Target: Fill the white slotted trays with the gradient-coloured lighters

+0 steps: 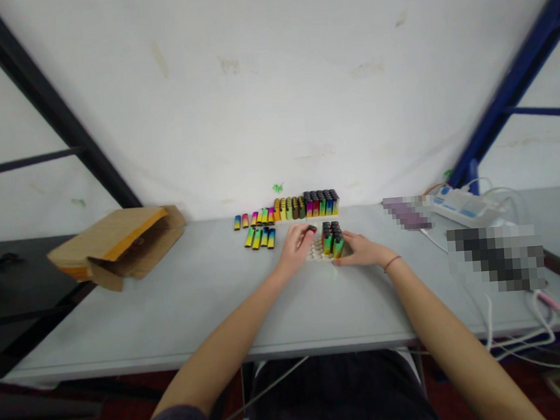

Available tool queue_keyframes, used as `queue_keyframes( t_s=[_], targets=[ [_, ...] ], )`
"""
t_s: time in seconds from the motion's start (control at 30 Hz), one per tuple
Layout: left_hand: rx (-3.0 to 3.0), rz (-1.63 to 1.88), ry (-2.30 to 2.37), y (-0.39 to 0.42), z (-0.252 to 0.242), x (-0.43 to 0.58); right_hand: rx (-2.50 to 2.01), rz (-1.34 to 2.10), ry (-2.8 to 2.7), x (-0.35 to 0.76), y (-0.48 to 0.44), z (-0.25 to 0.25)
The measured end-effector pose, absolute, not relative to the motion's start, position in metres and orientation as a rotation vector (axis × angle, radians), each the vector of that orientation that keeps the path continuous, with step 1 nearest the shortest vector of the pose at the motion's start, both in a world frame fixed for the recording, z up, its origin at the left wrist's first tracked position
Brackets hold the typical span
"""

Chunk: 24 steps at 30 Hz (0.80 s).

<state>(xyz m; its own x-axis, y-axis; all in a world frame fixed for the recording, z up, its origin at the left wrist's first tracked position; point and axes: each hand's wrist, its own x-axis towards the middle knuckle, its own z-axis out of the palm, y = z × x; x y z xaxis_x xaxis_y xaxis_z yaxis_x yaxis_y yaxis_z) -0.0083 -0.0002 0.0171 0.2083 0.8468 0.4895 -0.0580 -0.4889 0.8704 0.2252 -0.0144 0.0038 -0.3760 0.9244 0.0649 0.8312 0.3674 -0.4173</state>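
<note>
Glossy gradient lighters, pale dimpled tray
Left hand pinches a black-topped lighter; right hand spread at tray's edge.

1. The left forearm, bare, enters near seven o'clock and slants away from the body, pointing between one and two.
2. The left wrist is nearly in line with it.
3. The left hand, just off the middle toward five o'clock, has its fingers curled and their tips drawn together in a pinch.
4. The right forearm, also bare, slants from four o'clock, pointing between ten and eleven.
5. The right hand points inward, thumb toward nine, forefinger toward ten, spread apart.
</note>
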Motion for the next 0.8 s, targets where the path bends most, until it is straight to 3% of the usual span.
queue_keyframes(
  t_s=[0.33, 0.67, 0.8],
  targets=[
    [1.900, 1.083, 0.803, -0.015, 0.023, -0.005, -1.534, 0.461, -2.333, 0.226, -0.012, 0.000],
    [2.099, 1.123, 0.833, -0.012, 0.019, -0.006, -1.519, 0.459, -2.292, 0.227, -0.012, -0.002],
    [2.337, 1.094, 1.207, -0.001, 0.025, -0.017, -1.518, 0.476, -2.273, 0.226, -0.014, 0.000]
  ],
)
